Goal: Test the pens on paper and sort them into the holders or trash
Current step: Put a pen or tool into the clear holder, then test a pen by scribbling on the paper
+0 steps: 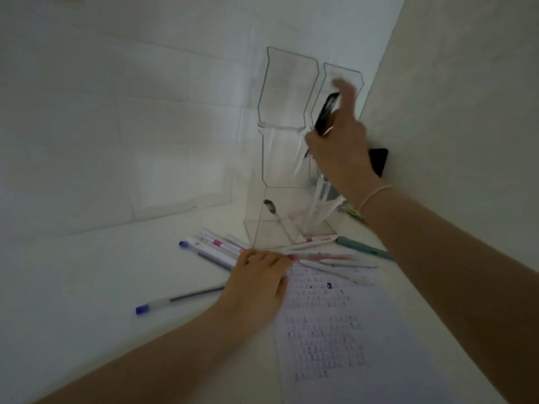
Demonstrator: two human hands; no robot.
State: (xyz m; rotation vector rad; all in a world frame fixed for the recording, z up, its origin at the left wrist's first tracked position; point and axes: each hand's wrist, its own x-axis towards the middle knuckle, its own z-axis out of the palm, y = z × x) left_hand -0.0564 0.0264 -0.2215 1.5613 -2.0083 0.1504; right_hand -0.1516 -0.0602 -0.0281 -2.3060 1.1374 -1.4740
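My right hand holds a black pen upright, raised above the right clear holder, which has several white pens standing in it. The left clear holder contains one dark-tipped pen. My left hand rests flat on the left edge of the printed paper, fingertips touching a pile of pens on the table. The paper carries a small blue scribble.
A blue-capped pen lies alone to the left of my left hand. More pens, one of them teal, lie fanned in front of the holders. A dark phone-like object leans on the right wall. White walls close the corner behind.
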